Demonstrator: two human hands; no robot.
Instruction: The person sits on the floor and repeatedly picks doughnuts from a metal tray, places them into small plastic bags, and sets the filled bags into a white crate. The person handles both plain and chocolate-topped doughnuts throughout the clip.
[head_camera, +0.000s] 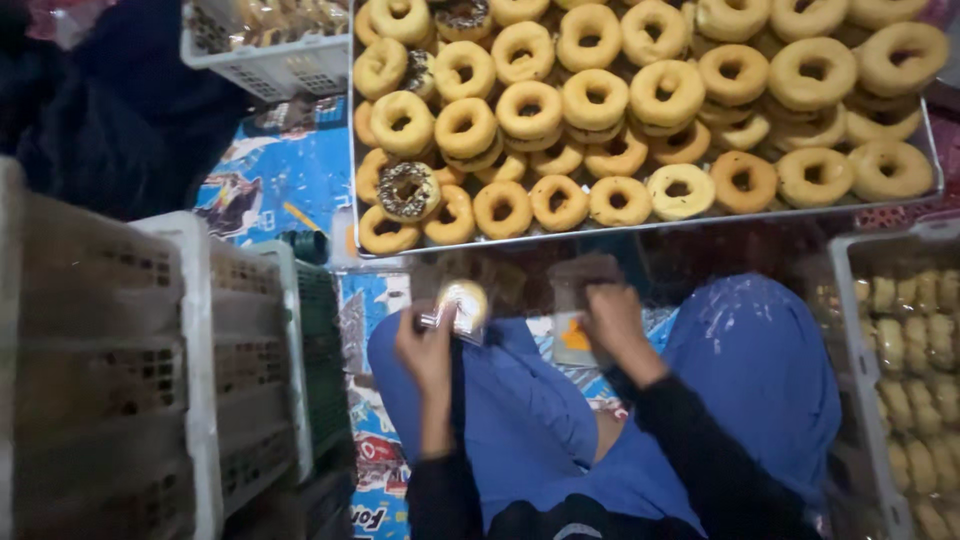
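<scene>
The upper half of the frame is brightest: light falls from above onto the doughnuts (640, 110) and their tray (640, 228), giving warm, even colour with soft shadows between the rings. Below the tray's edge the scene turns dim; a dark band of shadow crosses the middle. The whole picture is soft, with motion blur on the left hand (428, 345), the right hand (612, 318) and the bag (462, 305), which catches a small pale glare. The crates (150, 360) at lower left are hazy and washed grey. The upper left corner is nearly black. Straight lines bow slightly near the edges.
</scene>
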